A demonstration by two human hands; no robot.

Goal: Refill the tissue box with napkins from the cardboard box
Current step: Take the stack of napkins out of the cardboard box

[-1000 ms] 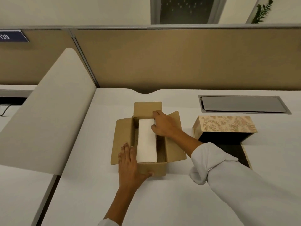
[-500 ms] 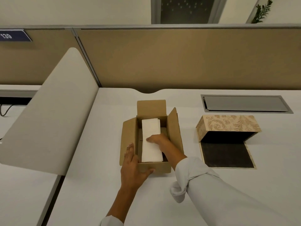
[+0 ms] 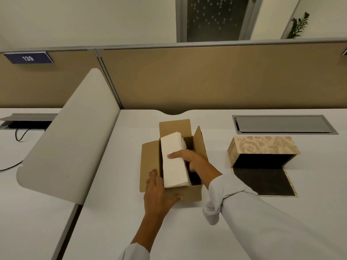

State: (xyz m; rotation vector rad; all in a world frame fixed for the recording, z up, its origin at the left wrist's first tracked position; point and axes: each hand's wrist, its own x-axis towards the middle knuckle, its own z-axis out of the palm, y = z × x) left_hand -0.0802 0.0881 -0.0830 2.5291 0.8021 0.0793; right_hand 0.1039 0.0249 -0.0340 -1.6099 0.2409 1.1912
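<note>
Presently listed: one cardboard box [image 3: 189, 192], flaps open, steadied by the left hand [image 3: 158, 194] laid flat at its near corner; one stack of napkins [image 3: 173, 162], raised inside it, clasped by the right hand [image 3: 189, 160]; one patterned tissue box [image 3: 262, 147], open, well apart on the white desk [image 3: 116, 212]. Tan partition [image 3: 206, 79] behind.

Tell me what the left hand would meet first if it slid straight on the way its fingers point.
Probably the brown cardboard box's left flap: the left hand rests at the box's near-left corner, fingers pointing away along it, beside the white napkin stack. Depth is unclear.
</note>
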